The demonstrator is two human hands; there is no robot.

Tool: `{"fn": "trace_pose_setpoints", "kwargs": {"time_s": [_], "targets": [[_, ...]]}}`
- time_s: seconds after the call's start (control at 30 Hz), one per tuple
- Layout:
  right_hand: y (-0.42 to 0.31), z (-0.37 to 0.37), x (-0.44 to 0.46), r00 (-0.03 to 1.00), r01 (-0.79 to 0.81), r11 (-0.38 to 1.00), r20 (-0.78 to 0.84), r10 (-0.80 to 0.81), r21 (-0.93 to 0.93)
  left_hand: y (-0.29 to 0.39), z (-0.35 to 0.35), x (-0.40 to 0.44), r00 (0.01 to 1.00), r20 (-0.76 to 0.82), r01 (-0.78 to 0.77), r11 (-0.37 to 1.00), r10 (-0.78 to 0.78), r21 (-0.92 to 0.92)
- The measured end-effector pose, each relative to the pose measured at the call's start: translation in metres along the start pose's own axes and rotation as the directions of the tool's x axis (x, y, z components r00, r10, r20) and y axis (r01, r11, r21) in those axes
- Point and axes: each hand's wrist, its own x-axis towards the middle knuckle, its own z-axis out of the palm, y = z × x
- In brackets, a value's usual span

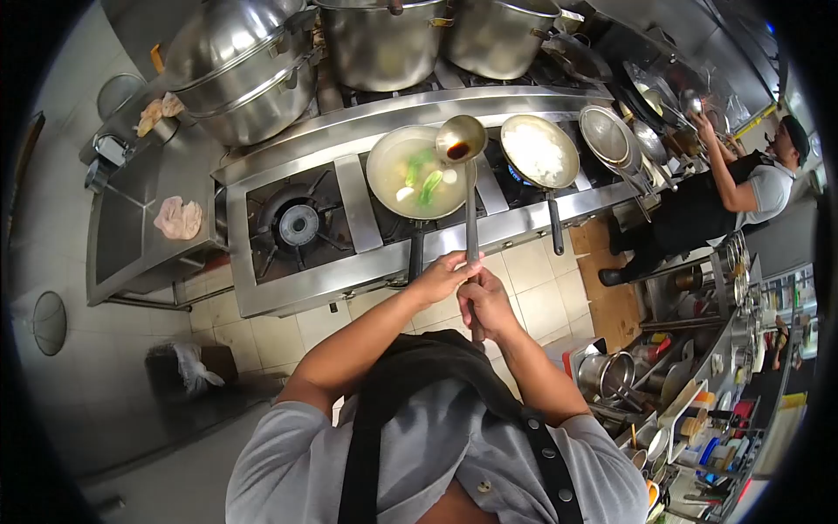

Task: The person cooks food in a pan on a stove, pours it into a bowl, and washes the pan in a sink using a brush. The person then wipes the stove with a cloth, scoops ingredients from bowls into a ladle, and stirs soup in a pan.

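Both of my hands are on the long handle of a metal ladle (471, 210). My right hand (491, 304) is wrapped round the lower handle, and my left hand (443, 279) closes on it just above. The ladle's bowl holds a little dark brown liquid and hangs over the right rim of a pan (377, 194). In that pan, cloudy broth (403, 166) surrounds green vegetable pieces (429, 185) and pale chunks. Its dark handle (416, 253) points toward me beside my left hand. To the right, a second pan (552, 183) holds white food (534, 150) over a blue flame.
Left of the pans is an unlit burner (298, 225). Large steel pots (380, 48) and a lidded steamer (240, 79) stand behind. Strainers (606, 136) lie to the right, and a co-worker (742, 188) stands at the far right. A pinkish cloth (179, 218) lies on the left counter.
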Motion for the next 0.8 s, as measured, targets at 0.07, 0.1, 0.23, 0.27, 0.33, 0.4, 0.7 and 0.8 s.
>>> {"fn": "trace_pose_setpoints", "kwargs": {"time_s": [0.07, 0.1, 0.23, 0.27, 0.33, 0.4, 0.7, 0.8], "targets": [[-0.004, 0.0, 0.005, 0.989, 0.047, 0.975, -0.123, -0.076, -0.217, -0.004, -0.021, -0.006, 0.977, -0.128, -0.11, 0.917, 0.171, 0.384], [-0.011, 0.0, 0.002, 0.978, 0.037, 0.94, -0.183, -0.104, -0.338, -0.008, -0.034, -0.009, 0.946, -0.174, -0.132, 0.816, 0.272, 0.562], [0.027, -0.04, 0.03, 0.927, 0.124, 0.636, -0.139, -0.348, -0.761, -0.065, -0.08, -0.022, 0.667, -0.59, 0.052, 0.763, 0.454, 0.645], [0.031, -0.044, 0.033, 0.903, 0.149, 0.531, -0.105, -0.418, -0.834, -0.075, -0.083, -0.028, 0.686, -0.633, 0.092, 0.821, 0.358, 0.563], [0.045, -0.053, 0.043, 0.859, 0.201, 0.386, -0.027, -0.512, -0.9, -0.087, -0.087, -0.035, 0.705, -0.691, 0.174, 0.907, 0.158, 0.384], [0.013, -0.03, 0.028, 0.973, 0.059, 0.753, -0.132, -0.191, -0.655, -0.065, -0.081, -0.048, 0.85, -0.503, 0.296, 0.932, -0.156, 0.21], [-0.031, -0.062, 0.033, 0.891, -0.422, 0.688, 0.411, 0.193, 0.591, -0.066, -0.07, -0.05, 0.875, -0.323, 0.433, 0.881, -0.361, 0.188], [-0.041, -0.062, 0.026, 0.897, -0.408, 0.762, 0.376, 0.232, 0.502, -0.065, -0.071, -0.05, 0.861, -0.345, 0.444, 0.883, -0.373, 0.151]]}}
